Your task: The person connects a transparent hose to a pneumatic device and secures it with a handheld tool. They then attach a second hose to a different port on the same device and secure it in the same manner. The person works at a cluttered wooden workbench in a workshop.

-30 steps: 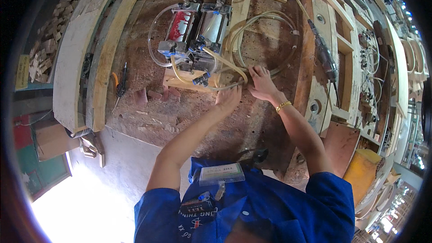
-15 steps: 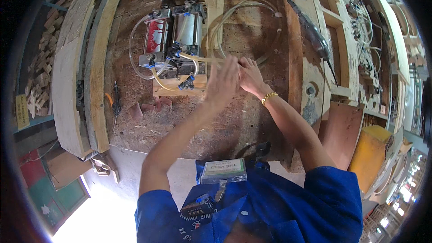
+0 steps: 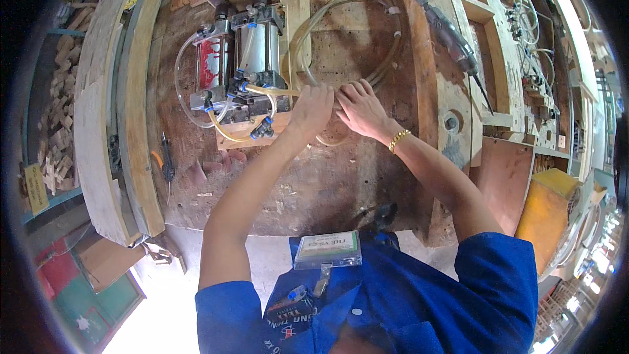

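Two pneumatic cylinders, one red-faced (image 3: pixel 211 69) and one silver (image 3: pixel 257 49), lie side by side on a wooden base (image 3: pixel 285 118). From their black and blue fittings, a yellowish air tube (image 3: pixel 278 91) runs right to my left hand (image 3: pixel 313 110), whose curled fingers grip it. My right hand (image 3: pixel 364 113) is close beside it, fingers bent and closed; the tubing seems to pass under them, but the grip itself is hidden. A loop of the tube hangs just below my hands. Behind them lies a coil of clear tubing (image 3: pixel 344 0).
A long black tool with a thin shaft (image 3: pixel 449 38) rests along the wooden frame on the right. On the bench's left lie a dark slim tool (image 3: pixel 167 158) and reddish strips (image 3: pixel 196 172). Wooden rails (image 3: pixel 145 92) border the left side.
My left hand, blurred before, has moved slightly left and now grips the tube. The right hand has come lower, its fingers now curled beside the left. The view has shifted slightly.
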`<state>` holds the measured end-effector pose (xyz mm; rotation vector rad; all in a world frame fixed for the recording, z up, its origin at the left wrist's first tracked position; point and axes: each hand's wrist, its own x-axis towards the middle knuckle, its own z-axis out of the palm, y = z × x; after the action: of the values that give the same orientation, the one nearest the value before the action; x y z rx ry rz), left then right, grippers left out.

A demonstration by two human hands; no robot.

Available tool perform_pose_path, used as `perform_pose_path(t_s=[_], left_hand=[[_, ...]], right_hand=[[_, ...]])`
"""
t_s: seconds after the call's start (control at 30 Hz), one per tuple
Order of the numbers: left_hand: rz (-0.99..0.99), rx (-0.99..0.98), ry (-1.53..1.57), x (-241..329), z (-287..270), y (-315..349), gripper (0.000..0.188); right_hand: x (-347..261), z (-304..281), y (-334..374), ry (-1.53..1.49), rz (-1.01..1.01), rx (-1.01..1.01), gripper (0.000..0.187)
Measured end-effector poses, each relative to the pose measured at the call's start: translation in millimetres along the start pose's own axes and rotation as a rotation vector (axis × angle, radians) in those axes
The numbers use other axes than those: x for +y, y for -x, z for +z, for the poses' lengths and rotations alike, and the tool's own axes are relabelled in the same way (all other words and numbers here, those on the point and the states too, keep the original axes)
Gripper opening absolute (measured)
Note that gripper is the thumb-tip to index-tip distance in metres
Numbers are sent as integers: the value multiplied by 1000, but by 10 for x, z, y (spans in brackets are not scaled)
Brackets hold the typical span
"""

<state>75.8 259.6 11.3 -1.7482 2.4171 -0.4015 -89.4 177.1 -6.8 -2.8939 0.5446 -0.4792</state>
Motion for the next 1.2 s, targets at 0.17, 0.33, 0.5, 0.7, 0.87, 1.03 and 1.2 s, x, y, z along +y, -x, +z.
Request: perform_pose_path(t_s=[0.17, 0.33, 0.5, 0.7, 0.87, 1.03, 1.2], left_hand=[[0, -289, 109, -43, 62, -170, 41], [89, 110, -236, -64, 126, -79, 27], [-1, -48, 71, -33, 201, -77, 25], [-6, -7, -19, -10, 157, -98, 21], [-49, -115, 109, 4, -62, -216, 19], [81, -78, 208, -201, -391, -313, 15], [-50, -106, 375, 29, -378, 56, 35]], right_hand=[[171, -30, -113, -76, 91, -203, 39], [19, 45, -42, -52, 83, 19, 44], [-55, 93, -83, -9, 147, -14, 25], [-74, 51, -127, -52, 257, -112, 18], [-39, 76, -53, -72, 162, 39, 19], [90, 82, -9, -190, 152, 5, 22], [228, 46, -83, -402, 214, -38, 22]])
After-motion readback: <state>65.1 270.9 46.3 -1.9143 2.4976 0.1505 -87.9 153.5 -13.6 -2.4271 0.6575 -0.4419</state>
